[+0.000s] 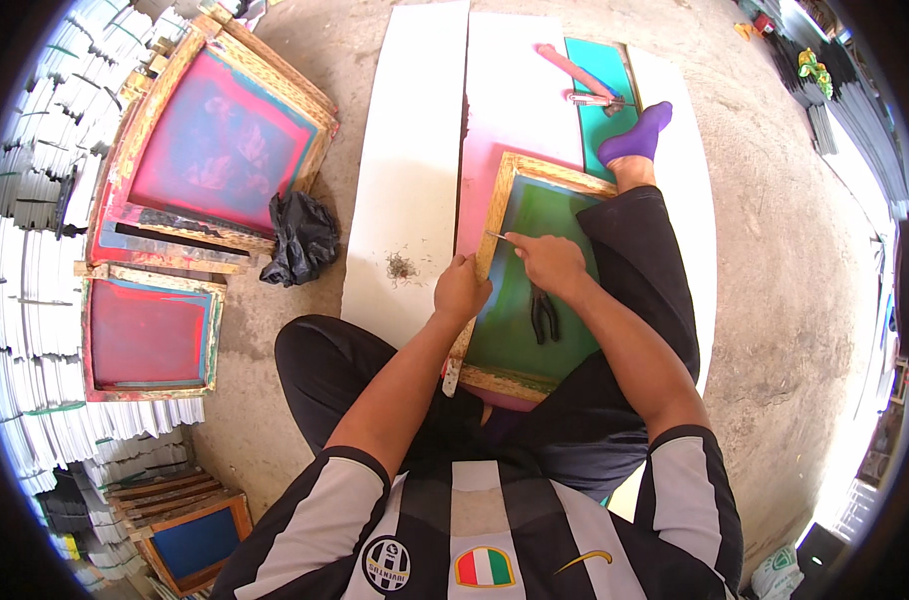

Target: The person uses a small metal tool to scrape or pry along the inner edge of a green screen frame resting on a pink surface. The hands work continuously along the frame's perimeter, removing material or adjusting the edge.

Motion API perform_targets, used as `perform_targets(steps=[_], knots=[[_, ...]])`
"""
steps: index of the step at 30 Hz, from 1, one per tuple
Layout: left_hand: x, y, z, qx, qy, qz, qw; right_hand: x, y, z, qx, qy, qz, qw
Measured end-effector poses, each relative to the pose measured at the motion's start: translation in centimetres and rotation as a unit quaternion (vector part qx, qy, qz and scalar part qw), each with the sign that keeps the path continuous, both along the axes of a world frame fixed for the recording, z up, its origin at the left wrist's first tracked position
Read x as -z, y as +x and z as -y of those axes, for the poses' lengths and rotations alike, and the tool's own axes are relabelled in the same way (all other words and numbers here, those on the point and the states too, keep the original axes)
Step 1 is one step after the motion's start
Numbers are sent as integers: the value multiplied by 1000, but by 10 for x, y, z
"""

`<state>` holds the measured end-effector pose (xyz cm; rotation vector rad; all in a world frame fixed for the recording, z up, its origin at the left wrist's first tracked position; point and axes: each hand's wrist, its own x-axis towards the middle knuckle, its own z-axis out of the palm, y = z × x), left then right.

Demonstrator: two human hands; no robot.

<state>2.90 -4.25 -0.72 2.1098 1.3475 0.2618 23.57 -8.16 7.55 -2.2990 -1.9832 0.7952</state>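
A wooden screen-printing frame (505, 195) with green mesh lies tilted across my lap and the boards under it. My left hand (463, 290) is closed around the frame's left rail. Just above it, my right hand (550, 262) grips a thin metal tool (496, 234), whose tip lies against that same rail. The handle is hidden in my fingers, so its exact kind does not show. Black-handled pliers (545, 317) rest on the mesh below my right hand.
A red-handled hammer (575, 72) and a cutter knife (592, 99) lie near my purple-socked foot (635, 135). Small metal bits (401, 266) are heaped on the white board (395, 180). Leftward are a large printing frame (160, 105), a crumpled black bag (303, 238) and stacked white sheets (30, 290).
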Motion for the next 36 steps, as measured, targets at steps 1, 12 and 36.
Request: perform_targets(steps=[1, 12, 36], knots=[[-1, 0, 0, -3, -1, -2, 1000, -1, 0, 0, 1, -1, -1, 1000], [-2, -1, 1, -1, 4, 10, 1000, 5, 0, 2, 28, -4, -34, 999], [13, 0, -1, 13, 11, -5, 1000, 20, -24, 1, 9, -5, 2, 1000]])
